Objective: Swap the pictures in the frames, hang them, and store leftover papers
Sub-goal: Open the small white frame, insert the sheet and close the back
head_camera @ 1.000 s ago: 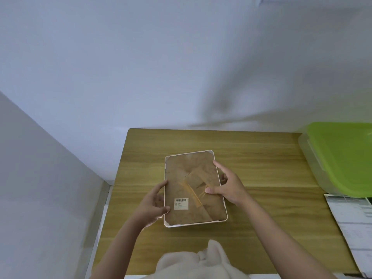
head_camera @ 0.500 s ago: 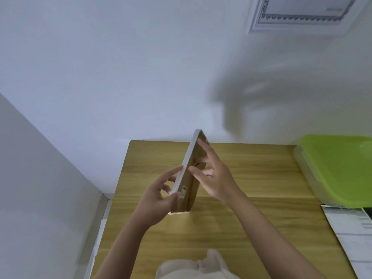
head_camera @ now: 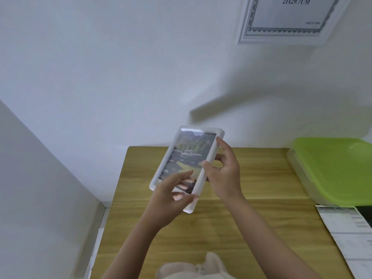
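Observation:
A small white picture frame is held up above the wooden table, front side facing me, with a landscape photo behind its glass. My left hand grips its lower left corner, fingers across the glass. My right hand holds its right edge, thumb on the front. A larger white frame hangs on the wall at the upper right, showing a bordered sheet printed "21x29.7CM". A printed paper sheet lies on the table's right side.
A clear storage box with a green lid stands at the table's right rear. A pale cloth lies at the near edge. White walls close in at the back and left, next to the table's left edge.
The small frame lay back side up on the table. Both hands lifted it, stood it on edge and turned it over; its photo side now faces me. The view tilted upward.

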A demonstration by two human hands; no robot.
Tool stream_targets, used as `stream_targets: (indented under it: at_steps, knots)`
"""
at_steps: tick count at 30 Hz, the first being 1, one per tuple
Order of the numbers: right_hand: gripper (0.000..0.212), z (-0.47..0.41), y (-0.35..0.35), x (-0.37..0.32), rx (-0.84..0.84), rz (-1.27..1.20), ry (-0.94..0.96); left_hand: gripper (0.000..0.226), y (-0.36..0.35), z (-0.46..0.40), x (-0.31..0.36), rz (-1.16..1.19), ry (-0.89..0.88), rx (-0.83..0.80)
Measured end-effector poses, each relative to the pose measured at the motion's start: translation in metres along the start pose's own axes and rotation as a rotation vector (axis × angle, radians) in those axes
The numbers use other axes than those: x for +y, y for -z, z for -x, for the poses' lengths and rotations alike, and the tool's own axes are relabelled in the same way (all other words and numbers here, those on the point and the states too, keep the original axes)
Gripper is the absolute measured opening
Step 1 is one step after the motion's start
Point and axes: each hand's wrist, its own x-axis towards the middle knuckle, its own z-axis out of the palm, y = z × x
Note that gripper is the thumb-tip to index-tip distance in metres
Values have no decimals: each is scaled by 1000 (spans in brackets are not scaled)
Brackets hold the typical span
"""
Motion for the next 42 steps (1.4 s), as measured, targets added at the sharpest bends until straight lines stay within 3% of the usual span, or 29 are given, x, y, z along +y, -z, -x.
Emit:
stream_targets:
  at_steps: [3,8,13,23,32,42]
  knots:
    - [62,2,7,-2,16,-78,-40,53,11,-2,-18,-315,-12,116]
    - [59,4,15,-7,-19,-50,57,46,28,0,-34,-317,114,252]
    - [48,-2,26,-13,-11,-103,104,40,33,-6,-31,-113,90,214]
    - [33,-39,84,-29,133,-132,149,54,8,-40,29,156,-44,105]
    - [68,-75,188,-64,-147,-95,169,57,-76,-90,95,342,-130,122]
    - [58,-107,323,-64,3,-129,284,53,-203,-137,170,435,-226,122]
